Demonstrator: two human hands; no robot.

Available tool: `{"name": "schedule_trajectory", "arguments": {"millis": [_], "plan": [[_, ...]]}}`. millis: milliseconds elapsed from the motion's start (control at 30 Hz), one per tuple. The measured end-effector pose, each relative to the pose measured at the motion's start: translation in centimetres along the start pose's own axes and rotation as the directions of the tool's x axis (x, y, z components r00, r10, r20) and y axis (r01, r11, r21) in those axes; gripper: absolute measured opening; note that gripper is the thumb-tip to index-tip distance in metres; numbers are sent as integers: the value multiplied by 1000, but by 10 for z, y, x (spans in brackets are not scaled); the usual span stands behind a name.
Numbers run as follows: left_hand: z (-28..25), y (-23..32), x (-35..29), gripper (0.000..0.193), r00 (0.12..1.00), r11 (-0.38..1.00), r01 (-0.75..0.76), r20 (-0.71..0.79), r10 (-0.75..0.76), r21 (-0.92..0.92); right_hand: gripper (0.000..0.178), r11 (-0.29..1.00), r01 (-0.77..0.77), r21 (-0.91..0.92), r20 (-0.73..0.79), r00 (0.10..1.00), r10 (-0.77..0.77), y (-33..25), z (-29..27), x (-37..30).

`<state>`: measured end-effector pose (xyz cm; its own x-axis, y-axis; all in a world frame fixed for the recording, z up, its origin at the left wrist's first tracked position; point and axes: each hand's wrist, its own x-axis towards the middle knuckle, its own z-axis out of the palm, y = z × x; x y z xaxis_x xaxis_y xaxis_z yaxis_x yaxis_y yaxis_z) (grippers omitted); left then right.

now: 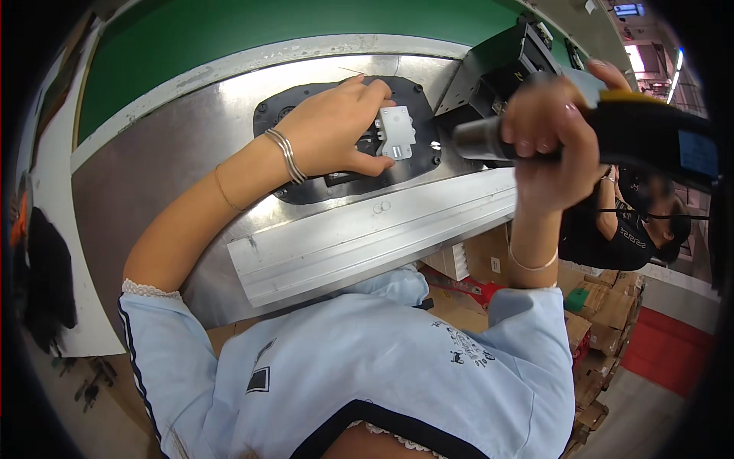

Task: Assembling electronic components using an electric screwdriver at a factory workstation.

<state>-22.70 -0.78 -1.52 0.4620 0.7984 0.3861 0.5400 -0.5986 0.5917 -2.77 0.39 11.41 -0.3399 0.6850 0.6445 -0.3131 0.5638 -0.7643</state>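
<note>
My left hand (344, 122) reaches over a black plate with rounded corners (425, 116), which lies on the metal worktop. Its thumb and fingers grip a small white plastic part (397, 130) at two opposite ends, against the plate. To the right, my right hand (552, 134) is raised and wrapped around a black power screwdriver (650, 131) with a yellow patch. The tool's grey nose points left toward the white part and stays apart from it. Motion blurs this hand and the nose; the tip cannot be made out.
A pale metal rail (367, 233) runs along the worktop's (145, 164) near edge. Black metal housings (497, 65) stand at the back right. Another person (638, 222) is at the far right. Cardboard boxes (600, 336) are stacked below, on the right.
</note>
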Motion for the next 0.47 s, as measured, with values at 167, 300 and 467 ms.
{"name": "schedule_trajectory", "arguments": {"millis": [167,300,467], "plan": [[0,2,2,60,999,999,-36,-20,36,-7,30,995,-83,50,22,996,82,28,33,7],[7,-4,2,60,993,995,-96,-69,97,17,29,988,-157,11,27,987,156,37,37,6],[0,1,1,58,999,1000,-1,47,2,-23,28,983,-181,-13,-11,984,181,38,39,5]]}}
